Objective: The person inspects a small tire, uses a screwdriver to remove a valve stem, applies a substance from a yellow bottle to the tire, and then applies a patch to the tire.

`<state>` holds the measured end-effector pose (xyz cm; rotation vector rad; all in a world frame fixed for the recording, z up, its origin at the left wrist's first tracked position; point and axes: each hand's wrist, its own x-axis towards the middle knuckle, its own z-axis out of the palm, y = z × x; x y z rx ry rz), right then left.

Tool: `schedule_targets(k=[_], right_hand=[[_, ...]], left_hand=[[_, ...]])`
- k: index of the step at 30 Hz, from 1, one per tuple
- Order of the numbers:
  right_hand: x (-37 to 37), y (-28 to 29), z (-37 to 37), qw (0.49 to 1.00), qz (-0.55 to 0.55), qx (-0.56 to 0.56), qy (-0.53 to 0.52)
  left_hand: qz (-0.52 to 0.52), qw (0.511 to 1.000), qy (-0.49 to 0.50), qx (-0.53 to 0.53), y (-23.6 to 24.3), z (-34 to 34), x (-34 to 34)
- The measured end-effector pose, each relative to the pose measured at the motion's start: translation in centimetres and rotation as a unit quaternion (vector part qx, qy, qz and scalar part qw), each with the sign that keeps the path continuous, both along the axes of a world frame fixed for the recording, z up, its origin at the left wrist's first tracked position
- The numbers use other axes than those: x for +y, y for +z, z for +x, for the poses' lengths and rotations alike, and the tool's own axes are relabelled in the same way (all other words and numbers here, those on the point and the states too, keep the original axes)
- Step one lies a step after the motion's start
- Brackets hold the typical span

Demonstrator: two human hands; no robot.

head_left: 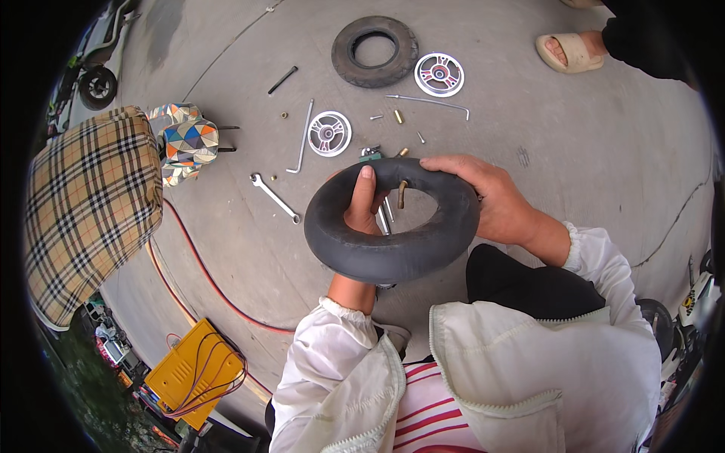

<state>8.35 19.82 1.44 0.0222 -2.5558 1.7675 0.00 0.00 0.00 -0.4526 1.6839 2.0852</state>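
Both my hands hold a round black inner tube (389, 257) above the concrete floor. Through its hole my left hand (363, 202) shows, the thumb pressed on the inner wall and the other fingers mostly hidden behind. My right hand (495, 198) grips the tube's far right side with its fingers over the top. A bent brass valve stem (402, 195) sticks into the hole. Beyond the tube lie a black tyre (346, 54), a silver wheel rim half (330, 134) and another rim half (439, 74). Partly covered by the tube is a green-and-metal tool (370, 154).
On the floor lie a combination wrench (274, 199), two L-shaped metal rods, a dark bolt (282, 80) and small brass pieces. A plaid-covered seat (98, 211), a red hose (204, 268) and a yellow box (192, 374) with cables are at left. A person's sandalled foot (568, 53) stands far right.
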Motion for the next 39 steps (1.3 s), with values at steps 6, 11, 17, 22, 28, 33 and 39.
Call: schedule_targets(k=[6, 11, 17, 22, 28, 33, 39], right_hand=[[-0.4, -0.2, -0.2, 0.991, 0.062, 0.119, -0.011], [-0.1, -0.9, 0.3, 0.993, 0.043, 0.111, 0.008], [-0.6, -3.0, 1.2, 0.998, -0.031, 0.052, -0.002], [-1.5, -4.9, 2.0, 0.996, -0.071, 0.044, -0.012], [-0.9, -4.3, 1.7, 0.994, 0.017, 0.081, 0.07], [-0.7, -2.0, 0.4, 0.966, -0.161, -0.2, 0.009], [-3.4, -3.7, -0.3, 0.967, -0.142, -0.197, -0.07]], left_hand=[[0.127, 0.99, -0.001, -0.055, 0.8, 0.0, -0.7], [0.206, 0.97, 0.009, -0.129, -0.1, 0.1, -1.3], [0.224, 0.956, 0.053, -0.18, -0.2, 0.6, -1.0], [0.2, 0.967, 0.033, -0.157, -0.6, 0.7, -1.5], [-0.061, 0.989, -0.12, 0.062, -0.2, -1.2, -2.6], [-0.111, 0.963, -0.214, 0.123, 1.7, -1.3, -2.2], [-0.119, 0.954, -0.257, 0.094, 0.7, -0.6, -0.5]])
